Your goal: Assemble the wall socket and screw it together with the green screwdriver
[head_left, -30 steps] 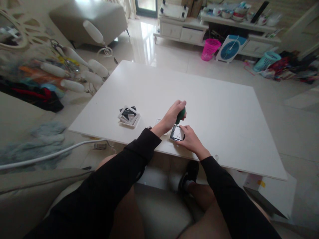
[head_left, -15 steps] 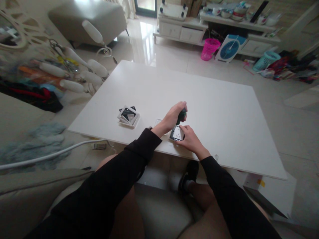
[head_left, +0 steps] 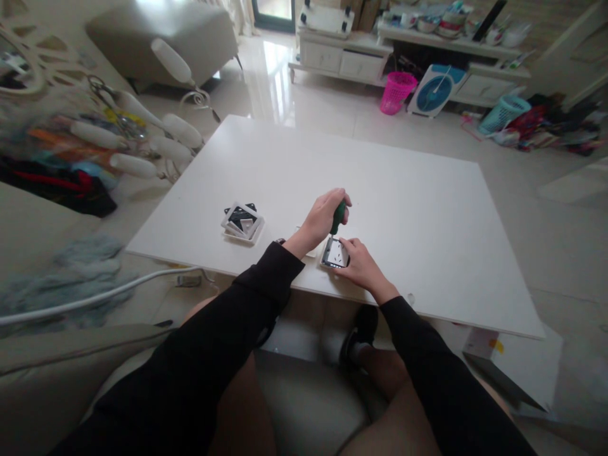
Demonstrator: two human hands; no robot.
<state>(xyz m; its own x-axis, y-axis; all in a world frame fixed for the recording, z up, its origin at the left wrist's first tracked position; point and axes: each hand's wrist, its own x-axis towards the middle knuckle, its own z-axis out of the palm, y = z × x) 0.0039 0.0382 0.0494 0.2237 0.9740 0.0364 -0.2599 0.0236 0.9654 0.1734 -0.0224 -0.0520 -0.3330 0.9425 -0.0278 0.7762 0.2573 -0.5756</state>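
My left hand (head_left: 327, 212) is closed round the green handle of a screwdriver (head_left: 337, 217), held upright with its shaft pointing down at the far edge of a wall socket (head_left: 337, 253). The socket has a white slotted face and a dark frame, and lies on the white table near its front edge. My right hand (head_left: 358, 263) grips the socket's right side between thumb and fingers. Partly hidden behind my left wrist is a pale, flat piece (head_left: 311, 252). Whether the screwdriver tip sits in a screw is too small to tell.
Left on the table (head_left: 408, 209) is a white tray (head_left: 243, 238) with white frames and dark plates stacked in it. A small clear bit (head_left: 411, 297) lies near the front edge. A white lamp with several shades (head_left: 173, 130) stands beyond the table's left edge.
The screwdriver has turned in my left hand, so more of its green handle shows, and the fingers have shifted on it. My right hand keeps its hold on the socket.
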